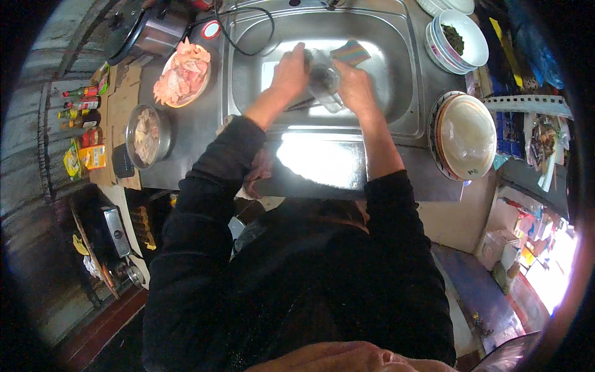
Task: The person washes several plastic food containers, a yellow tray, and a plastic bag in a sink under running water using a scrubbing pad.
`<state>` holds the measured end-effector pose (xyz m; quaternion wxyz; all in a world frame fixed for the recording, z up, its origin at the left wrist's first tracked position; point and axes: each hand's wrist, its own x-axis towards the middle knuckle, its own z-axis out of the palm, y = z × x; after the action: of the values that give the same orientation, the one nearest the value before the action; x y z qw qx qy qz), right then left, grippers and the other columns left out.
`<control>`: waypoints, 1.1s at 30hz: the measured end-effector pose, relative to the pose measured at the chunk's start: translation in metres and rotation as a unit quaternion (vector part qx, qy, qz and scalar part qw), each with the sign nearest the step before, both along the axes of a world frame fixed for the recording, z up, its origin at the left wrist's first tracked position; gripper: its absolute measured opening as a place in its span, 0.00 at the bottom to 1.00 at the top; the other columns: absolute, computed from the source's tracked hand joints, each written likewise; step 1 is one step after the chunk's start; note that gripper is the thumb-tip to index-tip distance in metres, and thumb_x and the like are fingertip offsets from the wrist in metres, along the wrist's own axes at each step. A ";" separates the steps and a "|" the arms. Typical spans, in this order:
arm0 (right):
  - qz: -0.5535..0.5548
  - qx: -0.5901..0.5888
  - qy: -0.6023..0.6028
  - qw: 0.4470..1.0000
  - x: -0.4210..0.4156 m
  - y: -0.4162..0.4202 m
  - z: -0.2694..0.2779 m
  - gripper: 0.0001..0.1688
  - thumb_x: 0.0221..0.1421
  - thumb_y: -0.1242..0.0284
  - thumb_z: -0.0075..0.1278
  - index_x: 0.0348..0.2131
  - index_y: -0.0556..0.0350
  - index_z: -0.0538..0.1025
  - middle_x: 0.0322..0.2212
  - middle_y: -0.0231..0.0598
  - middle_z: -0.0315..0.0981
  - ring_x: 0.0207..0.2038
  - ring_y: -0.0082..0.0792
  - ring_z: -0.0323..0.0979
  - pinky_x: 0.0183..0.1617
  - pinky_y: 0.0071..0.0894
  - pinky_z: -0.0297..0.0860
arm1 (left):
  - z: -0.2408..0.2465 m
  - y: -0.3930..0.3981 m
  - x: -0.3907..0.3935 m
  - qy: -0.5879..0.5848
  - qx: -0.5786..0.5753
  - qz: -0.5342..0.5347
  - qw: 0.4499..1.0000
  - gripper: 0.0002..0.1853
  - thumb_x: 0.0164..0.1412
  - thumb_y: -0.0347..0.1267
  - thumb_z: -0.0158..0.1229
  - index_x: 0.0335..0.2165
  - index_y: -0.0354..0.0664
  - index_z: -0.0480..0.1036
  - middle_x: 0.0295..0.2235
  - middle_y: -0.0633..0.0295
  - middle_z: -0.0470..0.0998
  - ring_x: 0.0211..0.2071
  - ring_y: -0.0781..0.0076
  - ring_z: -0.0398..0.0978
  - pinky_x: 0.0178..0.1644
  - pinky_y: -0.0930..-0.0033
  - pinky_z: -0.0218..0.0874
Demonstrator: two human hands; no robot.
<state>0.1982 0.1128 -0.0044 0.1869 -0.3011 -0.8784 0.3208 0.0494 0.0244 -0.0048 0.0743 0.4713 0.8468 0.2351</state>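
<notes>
Over the steel sink (390,88), both my hands hold a clear, see-through container (325,86) between them. My left hand (289,72) grips its left side, and the fingertips are partly hidden. On the other side, my right hand (355,86) has its thumb and fingers around the container's right edge. Glare and blur hide the container's exact shape and what is in it. A striped multicolour cloth or sponge (352,52) lies in the basin just beyond my right hand. Beneath the container, thin dark sticks, perhaps chopsticks (300,105), rest on the basin floor.
Left of the sink are a plate of raw chicken pieces (183,76), a metal bowl of pale meat (148,135) and an electric cooker (153,35). A black cable (272,28) loops into the basin. Stacked bowls (458,42) and larger stacked dishes (467,137) stand at right.
</notes>
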 end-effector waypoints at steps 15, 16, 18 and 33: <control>-0.198 0.041 0.107 0.974 -0.010 -0.005 0.012 0.21 0.40 0.79 0.50 0.39 0.64 0.72 0.33 0.52 0.73 0.38 0.47 0.71 0.44 0.40 0.66 | -0.057 -0.012 -0.033 0.167 0.143 -0.010 0.975 0.25 0.48 0.30 0.55 0.46 0.38 0.61 0.31 0.44 0.73 0.30 0.48 0.74 0.34 0.55 0.66; -0.216 0.026 0.052 0.975 -0.010 -0.007 0.020 0.27 0.41 0.75 0.53 0.44 0.64 0.69 0.37 0.52 0.72 0.40 0.47 0.70 0.46 0.42 0.65 | -0.072 -0.013 -0.039 0.106 0.151 -0.010 0.983 0.27 0.48 0.29 0.54 0.48 0.38 0.59 0.36 0.44 0.71 0.33 0.52 0.73 0.35 0.58 0.67; -0.200 -0.018 -0.076 0.977 -0.021 -0.021 0.024 0.40 0.36 0.69 0.56 0.51 0.65 0.63 0.45 0.58 0.63 0.48 0.57 0.61 0.52 0.58 0.57 | -0.063 -0.013 -0.026 -0.368 0.074 0.133 0.917 0.30 0.49 0.26 0.54 0.52 0.39 0.57 0.45 0.45 0.66 0.40 0.59 0.71 0.37 0.64 0.68; -0.127 0.020 -0.058 0.990 -0.007 -0.008 0.005 0.30 0.42 0.79 0.50 0.48 0.60 0.64 0.51 0.50 0.56 0.59 0.63 0.44 0.46 0.62 0.66 | 0.020 -0.009 0.043 -0.178 0.016 -0.216 0.960 0.23 0.50 0.24 0.53 0.47 0.37 0.59 0.38 0.44 0.72 0.38 0.46 0.71 0.43 0.57 0.61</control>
<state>0.1908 0.1045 0.0002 0.1804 -0.4245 -0.8487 0.2588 0.0927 0.0157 0.0153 0.2656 0.5947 0.6937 0.3075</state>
